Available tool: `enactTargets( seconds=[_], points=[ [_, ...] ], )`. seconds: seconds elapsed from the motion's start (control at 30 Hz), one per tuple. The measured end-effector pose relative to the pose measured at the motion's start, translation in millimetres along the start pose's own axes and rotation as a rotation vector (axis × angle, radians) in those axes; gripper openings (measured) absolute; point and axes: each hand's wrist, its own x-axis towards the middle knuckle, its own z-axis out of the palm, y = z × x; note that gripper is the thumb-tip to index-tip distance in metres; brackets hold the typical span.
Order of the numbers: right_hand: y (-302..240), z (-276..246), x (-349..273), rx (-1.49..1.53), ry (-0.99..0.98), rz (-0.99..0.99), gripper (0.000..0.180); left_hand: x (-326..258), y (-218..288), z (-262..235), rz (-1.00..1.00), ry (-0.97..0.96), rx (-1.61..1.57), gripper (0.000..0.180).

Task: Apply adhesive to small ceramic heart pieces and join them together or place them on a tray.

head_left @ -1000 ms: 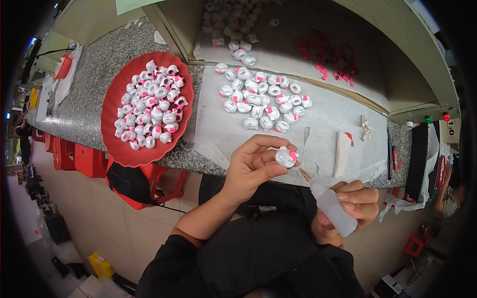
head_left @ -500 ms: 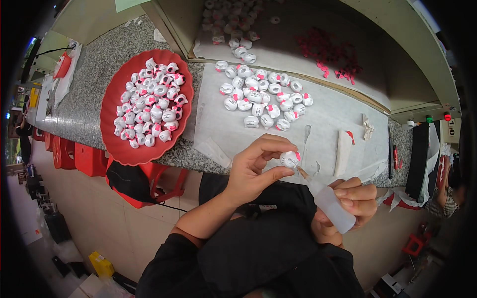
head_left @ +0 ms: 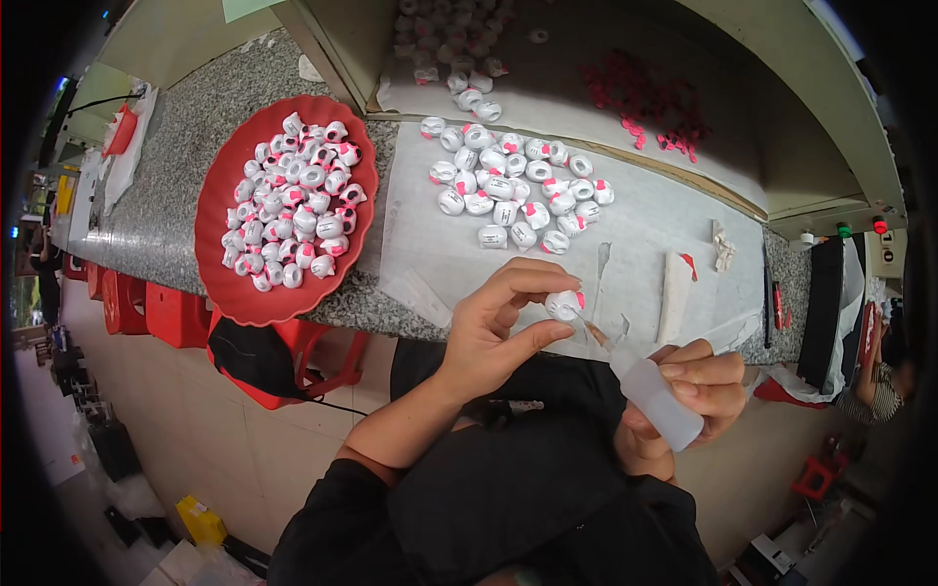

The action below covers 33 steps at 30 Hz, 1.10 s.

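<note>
a small white piece with a pink spot (head_left: 564, 305) sits pinched in the left hand (head_left: 493, 327) fingertips, just off the worktop (head_left: 186, 127) edge. the right hand (head_left: 696, 391) is wrapped around a white squeeze bottle (head_left: 653, 396), its thin nozzle touching the piece. the speckled granite worktop carries a pale sheet (head_left: 645, 244) with loose white-and-pink pieces (head_left: 518, 190); a red tray (head_left: 220, 283) beside it holds a heap more. tiled floor lies below.
</note>
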Motion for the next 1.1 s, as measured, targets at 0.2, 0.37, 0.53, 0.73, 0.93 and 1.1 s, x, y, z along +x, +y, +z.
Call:
enactTargets(
  seconds=[0.2,0.37,0.53,0.73,0.93,1.1],
  points=[
    [11.3,-10.6,14.8,-0.025,0.058,0.099,0.039,5.4,2.3,-10.3,0.058,0.139,0.051,0.035],
    [59.3,-40.2,63.4,-0.057,-0.149,0.647,0.025,7.0,9.4,-24.9,0.048,0.235,-0.018,0.038],
    [148.4,-54.9,87.3,-0.656,-0.234,0.500,0.023,7.0,8.3,-19.1,0.031,0.245,0.016,0.037],
    [156.4,-45.4,88.5,-0.867,-0.460,0.151,0.014,8.1,9.5,-20.8,0.029,0.254,0.039,0.037],
    [118.0,-40.4,72.6,-0.624,-0.261,0.289,0.007,9.4,2.4,-18.4,0.022,0.219,0.028,0.035],
    [39.3,2.0,39.9,0.256,-0.123,0.715,0.009,5.8,5.3,-12.2,0.030,0.174,0.148,0.035]
  ],
)
